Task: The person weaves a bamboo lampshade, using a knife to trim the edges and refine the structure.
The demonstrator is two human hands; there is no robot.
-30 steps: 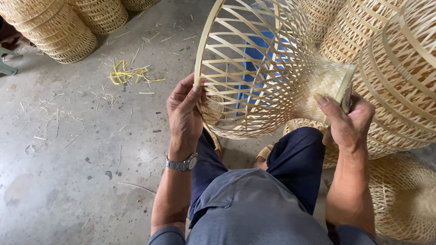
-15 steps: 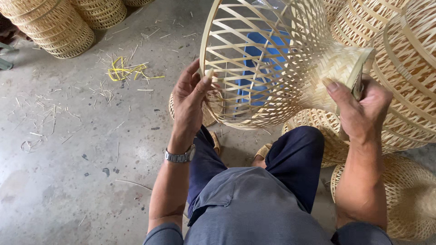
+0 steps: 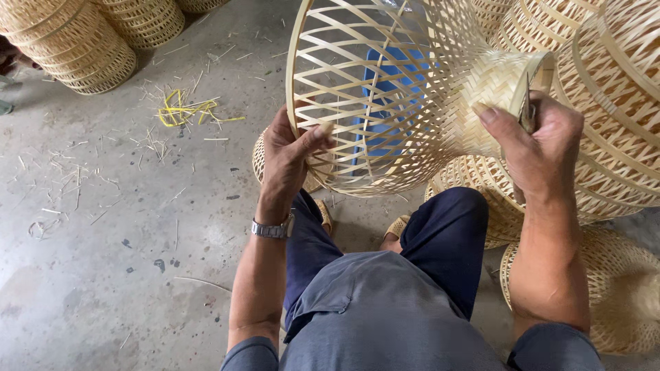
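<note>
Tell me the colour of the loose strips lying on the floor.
Yellow strips, on the grey floor; head view.

1. Basket frame [image 3: 385, 96]: thin split bamboo strips, pale straw colour, matt and dry; open lattice in the body, tight smooth plaiting at the narrow neck.
2. Rim hoop under the left hand [image 3: 292, 148]: a wider flat bamboo band, lightly satin.
3. Right hand [image 3: 533, 148]: closed on the woven neck together with a small tool of dull metal; its make is unclear.
4. Wristwatch [image 3: 273, 229]: metal link band, bright and reflective.
5. Trousers [image 3: 447, 237]: dark blue cloth, matt, softly creased.
6. Floor [image 3: 103, 275]: grey concrete, rough, stained, strewn with bamboo slivers.
7. Yellow strips [image 3: 185, 112]: glossy, plastic-looking.
8. Blue object [image 3: 385, 103] behind the lattice: smooth plastic.
</note>
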